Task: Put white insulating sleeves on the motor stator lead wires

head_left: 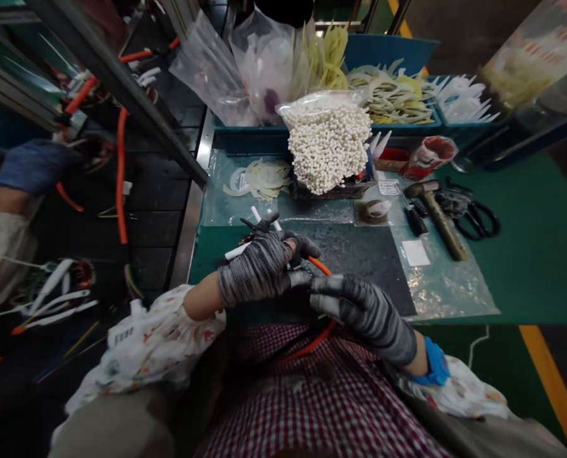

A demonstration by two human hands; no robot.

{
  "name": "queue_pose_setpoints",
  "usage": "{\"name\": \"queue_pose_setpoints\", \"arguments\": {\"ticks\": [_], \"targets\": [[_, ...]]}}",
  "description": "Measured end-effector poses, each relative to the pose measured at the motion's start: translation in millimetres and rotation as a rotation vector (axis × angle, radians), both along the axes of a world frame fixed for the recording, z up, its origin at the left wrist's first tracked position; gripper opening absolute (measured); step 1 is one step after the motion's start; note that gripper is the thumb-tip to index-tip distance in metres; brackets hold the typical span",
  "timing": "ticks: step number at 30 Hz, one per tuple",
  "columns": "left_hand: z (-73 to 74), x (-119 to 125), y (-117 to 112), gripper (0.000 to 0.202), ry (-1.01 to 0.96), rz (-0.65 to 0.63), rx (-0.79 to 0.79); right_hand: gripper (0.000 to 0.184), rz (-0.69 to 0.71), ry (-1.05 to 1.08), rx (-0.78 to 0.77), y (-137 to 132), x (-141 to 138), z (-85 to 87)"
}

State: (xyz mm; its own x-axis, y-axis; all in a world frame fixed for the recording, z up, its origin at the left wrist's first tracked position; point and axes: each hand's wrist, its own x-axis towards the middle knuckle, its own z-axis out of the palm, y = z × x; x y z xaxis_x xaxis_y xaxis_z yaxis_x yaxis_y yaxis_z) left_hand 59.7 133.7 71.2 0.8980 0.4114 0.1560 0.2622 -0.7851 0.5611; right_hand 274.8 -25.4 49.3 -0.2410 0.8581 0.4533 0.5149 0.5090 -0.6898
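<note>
Nearer than the bag of white beads (328,146), a white-tubed bundle (238,250) sits in the left hand (259,267)'s curled fingers; an orange sleeve (320,266) runs from beside them beneath the right hand (367,312)'s bent fingers, whose grip I cannot tell; right of the bag, a hammer (442,226)

Gray-gloved left hand (262,267) and gray-gloved right hand (369,312) at near edge of green table (531,254), orange tubing (320,266) by fingers of both, white tubes (237,250) beside left hand, bag of white pellets (328,146) beyond, hammer (443,222) near black-handled scissors (475,211), another person's blue-gloved hand (33,165) far left.
</note>
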Motion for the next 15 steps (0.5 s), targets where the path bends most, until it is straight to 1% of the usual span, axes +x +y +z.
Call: {"name": "queue_pose_setpoints", "arguments": {"ticks": [2, 4, 5, 7, 9, 11, 13, 14, 15], "targets": [[-0.8, -3.6, -7.7, 0.042, -0.087, 0.068, 0.056, 0.028, -0.033, 0.055, -0.023, 0.6, -3.0, -0.6], [-3.3, -8.8, -20.7, 0.047, -0.171, 0.159, 0.191, 0.023, -0.088, 0.089, -0.006, -0.3, -4.0, -3.2], [-5.2, -11.4, -28.2, 0.045, -0.205, 0.18, 0.272, 0.022, -0.123, 0.117, 0.0, -1.0, -3.9, -4.8], [-10.4, -14.4, -43.7, 0.039, -0.249, 0.178, 0.405, 0.023, -0.169, 0.178, -0.002, -1.6, -4.2, -7.3], [-17.5, -12.9, -57.6, 0.036, -0.252, 0.186, 0.471, 0.023, -0.182, 0.219, -0.003, 1.3, -7.6, -9.0], [-24.9, -7.7, -67.5, 0.026, -0.254, 0.241, 0.511, 0.016, -0.242, 0.301, 0.011, 9.6, -16.5, -11.1], [-29.7, -4.4, -70.0, 0.023, -0.263, 0.295, 0.534, 0.007, -0.393, 0.459, 0.067, 22.3, -30.8, -15.3], [-30.6, -5.5, -67.3, 0.026, -0.269, 0.293, 0.527, 0.009, -0.496, 0.539, 0.094, 29.4, -39.0, -18.4], [-30.4, -9.2, -61.4, 0.029, -0.277, 0.275, 0.487, 0.013, -0.592, 0.6, 0.104, 36.5, -47.2, -22.2]]}}
